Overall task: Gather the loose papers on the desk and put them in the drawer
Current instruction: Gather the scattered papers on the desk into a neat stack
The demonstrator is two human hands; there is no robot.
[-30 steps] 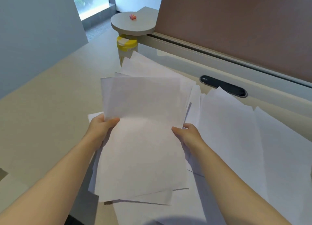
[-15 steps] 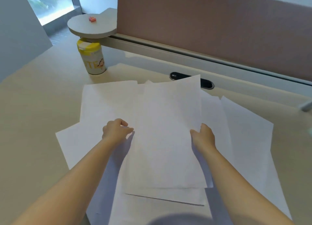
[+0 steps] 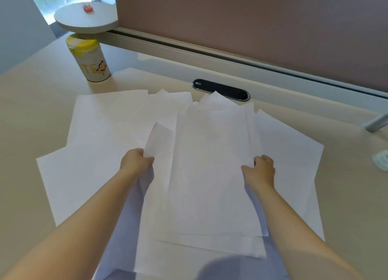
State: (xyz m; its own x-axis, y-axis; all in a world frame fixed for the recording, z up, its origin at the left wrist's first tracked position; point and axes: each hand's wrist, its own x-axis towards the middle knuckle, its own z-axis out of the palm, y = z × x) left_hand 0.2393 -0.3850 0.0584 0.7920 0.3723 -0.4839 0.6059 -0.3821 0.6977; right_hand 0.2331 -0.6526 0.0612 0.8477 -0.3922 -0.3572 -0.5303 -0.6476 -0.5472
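Several white paper sheets lie fanned over the beige desk [image 3: 31,111]. A rough stack of papers [image 3: 212,174] sits in the middle between my hands. My left hand [image 3: 136,162] pinches the lifted left edge of a sheet at the stack's left side. My right hand [image 3: 260,170] grips the stack's right edge. More loose sheets [image 3: 88,153] spread flat to the left, and others [image 3: 289,153] to the right under the stack. No drawer is in view.
A yellow-lidded canister [image 3: 89,59] stands at the back left under a round shelf [image 3: 86,17]. A black cable grommet [image 3: 220,89] sits behind the papers. A brown partition [image 3: 252,27] closes the back. A grey object [image 3: 376,123] and a pale item [image 3: 381,160] lie at the right edge.
The stack, held up a second ago, has come down onto the spread sheets. My left hand has closed on a sheet edge to the left; my right hand holds the right edge.
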